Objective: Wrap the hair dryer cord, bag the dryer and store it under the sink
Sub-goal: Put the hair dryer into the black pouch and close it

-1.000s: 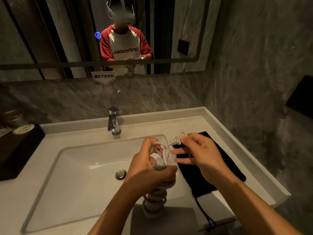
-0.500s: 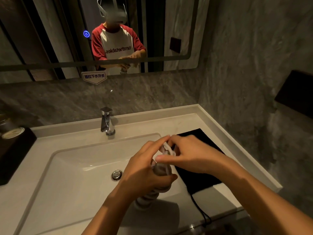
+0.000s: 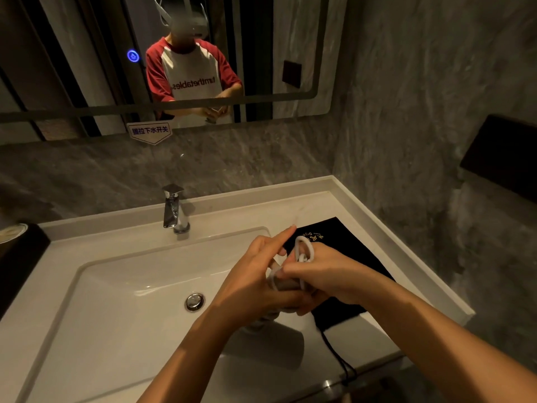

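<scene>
Dryer (image 3: 286, 286) gripped in left hand (image 3: 255, 282), cord (image 3: 303, 251) looped over right hand (image 3: 322, 276)

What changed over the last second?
The right hand dropped from pinching the cord end up high to closing in against the left hand, with a small loop left above it. Left hand grips the dryer as before. Black bag unmoved on the counter.

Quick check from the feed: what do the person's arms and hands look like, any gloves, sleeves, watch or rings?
Both the left hand and right hand are bare: no gloves, rings or watch visible. Both forearms are uncovered to the frame edge. The wall mirror reflects short red raglan sleeves on a white T-shirt with dark lettering.
</scene>
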